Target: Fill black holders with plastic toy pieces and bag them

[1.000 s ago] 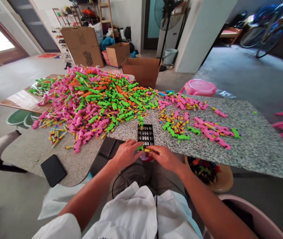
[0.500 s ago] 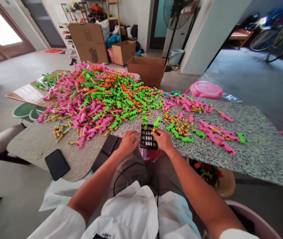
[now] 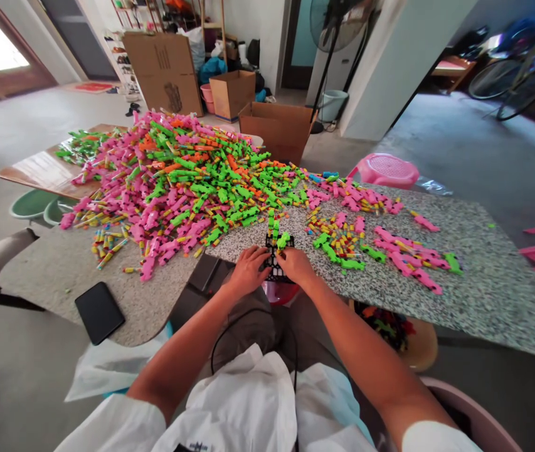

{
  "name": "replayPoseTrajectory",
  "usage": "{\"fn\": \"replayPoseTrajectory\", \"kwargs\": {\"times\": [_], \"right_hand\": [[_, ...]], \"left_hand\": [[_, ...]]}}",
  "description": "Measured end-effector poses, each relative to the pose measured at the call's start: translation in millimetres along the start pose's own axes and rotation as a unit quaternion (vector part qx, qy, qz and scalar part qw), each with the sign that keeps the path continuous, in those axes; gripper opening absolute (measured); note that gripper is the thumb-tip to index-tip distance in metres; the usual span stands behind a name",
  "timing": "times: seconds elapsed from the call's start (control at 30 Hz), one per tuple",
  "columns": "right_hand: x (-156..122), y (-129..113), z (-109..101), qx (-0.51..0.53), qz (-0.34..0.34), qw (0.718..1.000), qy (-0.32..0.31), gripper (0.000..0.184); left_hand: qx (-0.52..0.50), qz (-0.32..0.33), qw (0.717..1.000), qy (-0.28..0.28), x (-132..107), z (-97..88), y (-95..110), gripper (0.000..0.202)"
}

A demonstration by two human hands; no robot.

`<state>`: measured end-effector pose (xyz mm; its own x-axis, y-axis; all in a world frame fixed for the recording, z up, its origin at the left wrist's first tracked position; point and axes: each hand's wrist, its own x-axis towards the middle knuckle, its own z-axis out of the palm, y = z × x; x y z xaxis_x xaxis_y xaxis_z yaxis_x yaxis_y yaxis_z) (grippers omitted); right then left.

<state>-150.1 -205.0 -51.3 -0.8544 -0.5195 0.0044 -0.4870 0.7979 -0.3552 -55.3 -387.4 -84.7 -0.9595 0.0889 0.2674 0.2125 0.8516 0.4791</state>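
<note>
A black grid tray [image 3: 275,272] with open cells sits at the table's near edge, in front of my body. My right hand [image 3: 296,266] pinches a small green animal-shaped toy [image 3: 283,240] with a yellow lower end over the tray's upper part. My left hand [image 3: 249,270] rests on the tray's left side, fingers and thumb apart; its fingertips are partly hard to make out. Another green piece [image 3: 271,223] stands upright at the tray's far left corner. Both hands cover part of the cells.
A large heap of pink, green and orange toys [image 3: 177,169] covers the left and middle of the speckled table [image 3: 483,282]. Smaller groups of yellow-red sticks [image 3: 337,235] and pink toys [image 3: 406,257] lie right. A black tablet [image 3: 100,312] lies left; a red basin [image 3: 280,292] is below the tray.
My right hand has moved left and inward over the tray with the green toy. My left hand has shifted right, from beside the tray onto its left side. The view has turned slightly.
</note>
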Motion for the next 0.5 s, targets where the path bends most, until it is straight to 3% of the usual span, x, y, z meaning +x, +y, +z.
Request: {"fn": "replayPoseTrajectory", "kwargs": {"times": [0.27, 0.4, 0.5], "right_hand": [[-2.6, -12.4, -1.6, 0.001, 0.037, 0.999, -0.006, 0.034], [0.0, 17.5, -22.8, 0.051, 0.027, 0.998, -0.035, 0.032], [1.1, 55.1, -46.9, -0.014, 0.116, 0.993, 0.026, 0.040]], "left_hand": [[0.013, 0.013, 1.000, 0.011, 1.7, 1.8, 0.4, 0.047], [0.019, 0.021, 1.000, 0.014, 2.5, 3.2, -2.5, 0.046], [0.017, 0.022, 0.999, 0.016, 2.2, 4.8, -3.8, 0.045]]}}
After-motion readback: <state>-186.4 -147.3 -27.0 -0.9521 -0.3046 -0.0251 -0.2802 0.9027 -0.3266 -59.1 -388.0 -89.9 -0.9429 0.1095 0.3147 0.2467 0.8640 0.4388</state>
